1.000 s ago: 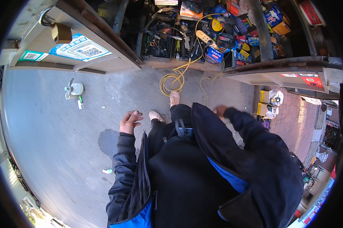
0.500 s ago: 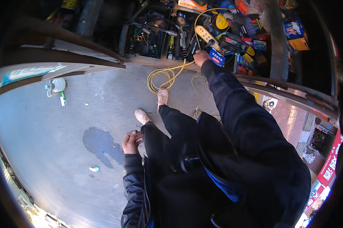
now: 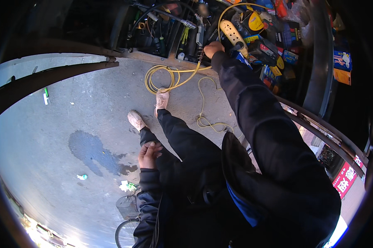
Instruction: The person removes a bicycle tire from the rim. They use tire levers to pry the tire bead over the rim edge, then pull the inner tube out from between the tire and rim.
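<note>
My right hand [image 3: 214,49] reaches into a crowded tool shelf, fingers curled. Whatever it grips, if anything, is hidden beneath it. Just left of it lies a grey metal air tool [image 3: 200,35], joined to a coiled yellow hose [image 3: 166,79]. A cream power strip [image 3: 232,33] with several sockets slants along its upper right, and a blue box [image 3: 243,61] sits beside the wrist. My left hand [image 3: 149,155] hangs in front of my leg, thumb and fingers drawn together; anything between them is too small to make out.
Shelf compartments hold screwdrivers [image 3: 162,43], yellow-green pliers [image 3: 184,35] and a dark power tool [image 3: 263,50]. A thin yellow cord [image 3: 201,120] trails over the floor. Brown metal bars [image 3: 50,84] stand at left. A wet patch [image 3: 91,149] and a bicycle [image 3: 127,231] are at lower left.
The view has shifted, bringing the bicycle into sight. My right hand has moved left, closer to the air tool, its fingers curled. My left hand stays low with fingers bent.
</note>
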The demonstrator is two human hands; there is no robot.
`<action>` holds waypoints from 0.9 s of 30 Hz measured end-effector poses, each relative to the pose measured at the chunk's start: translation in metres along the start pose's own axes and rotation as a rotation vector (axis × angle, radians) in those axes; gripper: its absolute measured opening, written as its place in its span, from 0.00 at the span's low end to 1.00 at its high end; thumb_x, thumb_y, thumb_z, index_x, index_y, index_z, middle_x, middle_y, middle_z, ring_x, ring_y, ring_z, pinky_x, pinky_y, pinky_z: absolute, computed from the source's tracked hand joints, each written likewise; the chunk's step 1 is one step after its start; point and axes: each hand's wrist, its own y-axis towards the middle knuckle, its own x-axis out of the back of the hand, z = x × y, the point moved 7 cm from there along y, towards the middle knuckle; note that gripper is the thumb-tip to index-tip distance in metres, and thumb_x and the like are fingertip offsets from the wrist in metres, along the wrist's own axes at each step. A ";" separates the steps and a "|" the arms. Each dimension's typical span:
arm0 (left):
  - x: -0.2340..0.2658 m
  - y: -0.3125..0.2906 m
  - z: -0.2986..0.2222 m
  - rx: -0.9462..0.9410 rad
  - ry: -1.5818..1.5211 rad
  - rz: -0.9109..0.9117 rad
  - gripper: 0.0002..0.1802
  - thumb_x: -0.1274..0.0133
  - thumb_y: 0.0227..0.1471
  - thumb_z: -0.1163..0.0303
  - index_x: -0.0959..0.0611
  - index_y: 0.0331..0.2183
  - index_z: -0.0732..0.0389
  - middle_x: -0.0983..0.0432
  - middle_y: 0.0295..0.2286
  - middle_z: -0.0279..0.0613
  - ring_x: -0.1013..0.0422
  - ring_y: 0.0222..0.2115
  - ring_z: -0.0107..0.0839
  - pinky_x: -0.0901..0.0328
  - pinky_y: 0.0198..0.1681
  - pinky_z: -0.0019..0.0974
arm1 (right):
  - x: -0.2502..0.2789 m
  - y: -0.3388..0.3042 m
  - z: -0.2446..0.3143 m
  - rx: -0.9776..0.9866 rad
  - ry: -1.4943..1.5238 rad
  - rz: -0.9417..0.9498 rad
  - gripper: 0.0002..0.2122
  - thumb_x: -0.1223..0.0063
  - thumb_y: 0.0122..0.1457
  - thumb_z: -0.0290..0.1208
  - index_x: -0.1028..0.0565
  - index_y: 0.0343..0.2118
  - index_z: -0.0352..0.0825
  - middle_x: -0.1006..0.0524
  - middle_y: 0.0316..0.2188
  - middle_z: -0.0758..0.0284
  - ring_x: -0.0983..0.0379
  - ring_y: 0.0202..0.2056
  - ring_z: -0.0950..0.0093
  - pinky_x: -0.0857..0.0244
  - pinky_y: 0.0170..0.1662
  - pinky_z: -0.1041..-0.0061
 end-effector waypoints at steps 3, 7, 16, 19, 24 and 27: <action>-0.003 0.002 -0.004 -0.022 -0.002 -0.008 0.10 0.45 0.64 0.65 0.19 0.40 0.62 0.16 0.37 0.47 0.20 0.34 0.33 0.29 0.33 0.32 | 0.003 -0.006 -0.020 -0.315 0.475 -0.049 0.13 0.40 0.50 0.38 0.16 0.29 0.32 0.16 0.33 0.53 0.19 0.41 0.55 0.27 0.44 0.60; -0.007 0.004 -0.010 -0.028 -0.022 -0.003 0.10 0.44 0.64 0.66 0.18 0.40 0.63 0.16 0.36 0.47 0.20 0.34 0.31 0.28 0.32 0.29 | 0.009 -0.024 -0.021 -0.481 0.791 -0.226 0.15 0.38 0.48 0.41 0.17 0.28 0.31 0.17 0.33 0.51 0.19 0.40 0.54 0.28 0.44 0.60; -0.025 0.009 -0.011 -0.019 0.007 0.012 0.11 0.44 0.63 0.64 0.18 0.41 0.63 0.16 0.36 0.46 0.20 0.33 0.31 0.27 0.33 0.30 | -0.012 -0.008 -0.026 -0.467 0.740 0.017 0.20 0.39 0.54 0.47 0.19 0.35 0.30 0.20 0.27 0.60 0.24 0.24 0.67 0.29 0.28 0.67; -0.030 0.009 -0.012 -0.032 0.003 0.028 0.11 0.44 0.63 0.65 0.18 0.41 0.63 0.16 0.36 0.47 0.20 0.33 0.31 0.27 0.33 0.30 | -0.012 -0.013 -0.023 -0.475 0.702 0.068 0.20 0.41 0.55 0.48 0.18 0.36 0.31 0.20 0.27 0.60 0.24 0.24 0.68 0.29 0.29 0.68; -0.031 0.005 -0.015 -0.055 -0.003 0.017 0.11 0.44 0.63 0.65 0.18 0.41 0.63 0.16 0.36 0.47 0.20 0.33 0.31 0.27 0.33 0.30 | 0.005 -0.028 -0.017 -0.494 0.874 0.019 0.17 0.39 0.55 0.45 0.17 0.36 0.33 0.21 0.25 0.63 0.27 0.23 0.70 0.32 0.27 0.69; -0.028 0.002 -0.017 -0.065 -0.007 0.001 0.11 0.44 0.63 0.65 0.18 0.41 0.63 0.16 0.36 0.47 0.20 0.34 0.31 0.27 0.33 0.29 | 0.002 -0.033 -0.017 -0.519 0.997 -0.008 0.17 0.36 0.53 0.43 0.17 0.37 0.32 0.21 0.25 0.63 0.28 0.23 0.71 0.33 0.27 0.69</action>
